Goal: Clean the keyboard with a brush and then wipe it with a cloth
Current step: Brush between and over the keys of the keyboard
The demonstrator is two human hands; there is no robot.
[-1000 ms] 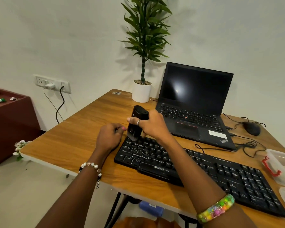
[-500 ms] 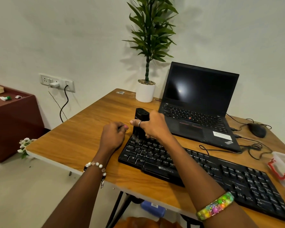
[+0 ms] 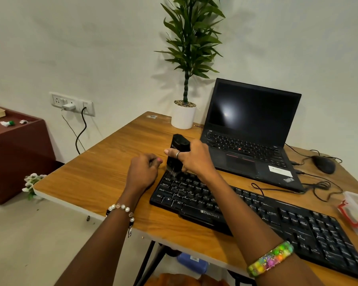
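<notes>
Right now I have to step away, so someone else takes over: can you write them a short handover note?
Right hand: grips the black brush, bristles down on the top left corner of the keyboard.
Left hand: loosely curled, holding nothing, on the table just left of the keyboard.
Keyboard lies near the table's front edge, in front of the laptop.
Done: brushing begun at the left end.
Left: brush the rest of the keys, then wipe with a cloth; no cloth is in view.
</notes>
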